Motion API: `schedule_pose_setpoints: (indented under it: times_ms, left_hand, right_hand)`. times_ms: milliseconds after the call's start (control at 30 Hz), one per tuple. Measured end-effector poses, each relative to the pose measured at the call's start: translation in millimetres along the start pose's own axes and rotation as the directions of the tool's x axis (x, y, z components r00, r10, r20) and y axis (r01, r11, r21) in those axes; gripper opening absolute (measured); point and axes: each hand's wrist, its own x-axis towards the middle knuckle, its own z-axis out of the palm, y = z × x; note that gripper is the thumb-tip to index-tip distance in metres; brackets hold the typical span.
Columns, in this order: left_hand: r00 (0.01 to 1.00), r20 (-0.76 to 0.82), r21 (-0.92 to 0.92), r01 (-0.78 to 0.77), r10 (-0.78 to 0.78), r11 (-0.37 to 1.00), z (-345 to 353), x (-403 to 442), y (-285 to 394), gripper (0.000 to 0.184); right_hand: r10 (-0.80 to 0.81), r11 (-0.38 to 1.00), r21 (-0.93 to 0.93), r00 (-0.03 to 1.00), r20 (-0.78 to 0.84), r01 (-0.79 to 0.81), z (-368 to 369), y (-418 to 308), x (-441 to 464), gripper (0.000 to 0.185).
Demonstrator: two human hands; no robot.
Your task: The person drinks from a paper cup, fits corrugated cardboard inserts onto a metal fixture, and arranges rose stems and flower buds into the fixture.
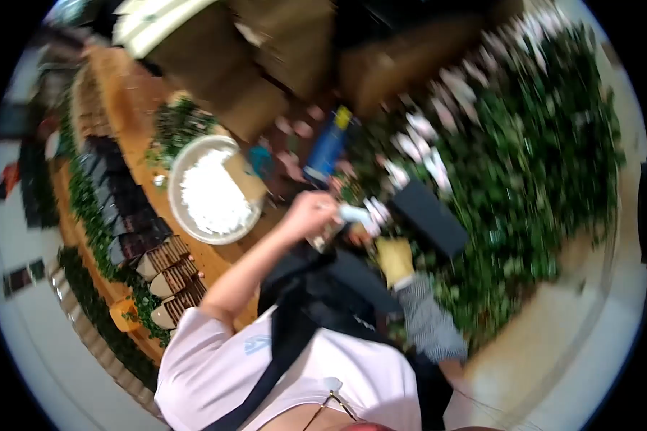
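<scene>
My bare left hand (313, 214) is closed, fingers pinched on one end of a pale, tube-like sleeve (354, 214). The sleeve's other end meets a whitish-pink flower bud (376, 212). On my right hand (395, 260) is a yellow glove below a grey checked oversleeve (430, 316). It is just below the bud, near the stems, its fingers blurred and partly hidden. A dark rectangular block (430, 219) lies beside the bud, above the gloved hand. Several wrapped buds (420, 147) stand past the block.
A large heap of leafy stems (532, 158) fills the right side. Left of my hands, a white bowl (176, 188) holds small white pieces. Beyond my hands lies a blue cylinder (327, 147) with a yellow end. Brown cartons (216, 65) stand at the far side; dark bundles (118, 187) line the left.
</scene>
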Motion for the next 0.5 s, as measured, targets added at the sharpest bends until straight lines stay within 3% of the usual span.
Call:
schedule_pose_setpoints:
  times_ms: [33,67,100,133,200,233,267,300,333,400,433,467,500]
  left_hand:
    - [0.894,-0.053,0.372,-0.396,0.445,0.84,-7,6,-28,0.007]
    - [0.843,-0.013,0.353,-0.499,0.538,0.791,-6,-5,-23,0.007]
    - [0.791,0.009,0.323,-0.581,0.612,0.747,-3,-9,-21,0.009]
    - [0.893,-0.128,0.15,-0.413,0.432,0.898,4,-9,-25,0.012]
    - [0.982,-0.12,0.305,-0.102,0.145,0.947,-5,16,-54,0.022]
    - [0.974,-0.112,0.413,-0.137,0.199,0.9,2,24,-53,0.027]
    - [0.962,-0.096,0.514,-0.17,0.254,0.841,15,30,-49,0.032]
    - [0.957,-0.069,0.531,-0.204,0.282,0.822,27,35,-52,0.042]
    - [0.966,-0.026,0.665,-0.175,0.257,0.726,39,41,-46,0.051]
    - [0.969,0.039,0.77,-0.185,0.244,0.61,60,54,-47,0.046]
    - [0.929,0.067,0.792,-0.271,0.363,0.547,68,54,-49,0.045]
    - [0.945,0.079,0.786,-0.255,0.318,0.563,75,57,-48,0.039]
    - [0.915,0.066,0.708,-0.323,0.397,0.628,77,61,-55,0.035]
  right_hand:
    - [-0.018,0.995,0.099,0.999,-0.027,0.021,-16,0,-3,0.011]
    - [0.022,0.983,0.176,0.993,0.116,-0.042,-42,-5,-6,0.016]
    - [0.002,0.943,0.332,1.0,-0.001,-0.002,-55,-5,-4,0.02]
    - [0.009,0.878,0.476,0.991,-0.13,0.055,-66,-10,-6,0.025]
    - [0.128,0.791,0.608,0.99,-0.057,-0.067,-100,-26,10,0.029]
    - [0.147,0.863,0.501,0.982,-0.115,-0.071,-98,-28,13,0.031]
    - [0.163,0.935,0.327,0.985,-0.063,-0.134,-88,-26,14,0.026]
    - [0.239,0.952,0.172,0.967,0.089,-0.252,-66,-22,19,0.025]
    - [0.331,0.941,-0.002,0.918,0.221,-0.339,-49,-19,21,0.025]
    - [0.311,0.947,0.016,0.926,0.212,-0.322,-47,-18,21,0.027]
    - [0.287,0.953,0.043,0.937,0.198,-0.3,-47,-15,22,0.028]
    - [0.291,0.952,0.034,0.934,0.207,-0.304,-44,-13,20,0.028]
    - [0.269,0.959,0.037,0.946,0.179,-0.279,-39,-10,19,0.028]
